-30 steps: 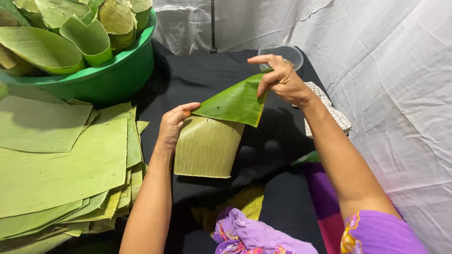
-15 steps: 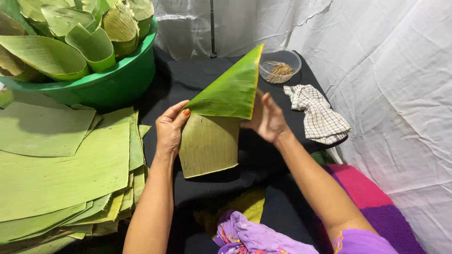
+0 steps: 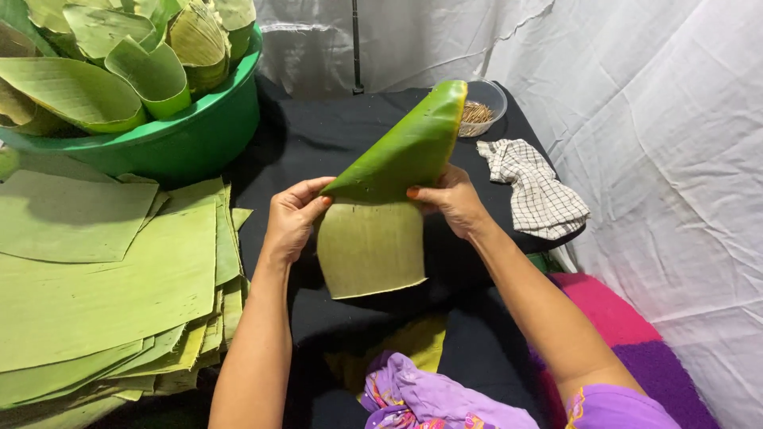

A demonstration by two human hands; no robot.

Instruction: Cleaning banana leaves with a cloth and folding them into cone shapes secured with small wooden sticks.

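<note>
The black worktop (image 3: 318,143) fills the middle of the scene, walled by white sheeting. To the person's left lies a thick stack of flat banana leaf sheets (image 3: 103,278), and behind it a green basin (image 3: 199,135) heaped with finished leaf cups (image 3: 151,75). At the far edge of the worktop sit a checked cloth (image 3: 536,191) and a small clear bowl of thin sticks (image 3: 481,107).

Held just above the worktop, at its centre, is 1 banana leaf piece (image 3: 373,238). Its pale underside hangs toward the person, while the glossy upper half is curled over into a rising cone shape. The left hand (image 3: 290,218) pinches the leaf at the left end of the fold, fingers closed on it. The right hand (image 3: 449,199) has its grip shut on the right side, thumb in front and fingers behind the curl.

This looks like the rolling step, with the cone only half formed. The next move, I'd judge, calls for wrapping the loose flap round while both pinches keep the fold from springing open, then something to pin it.
</note>
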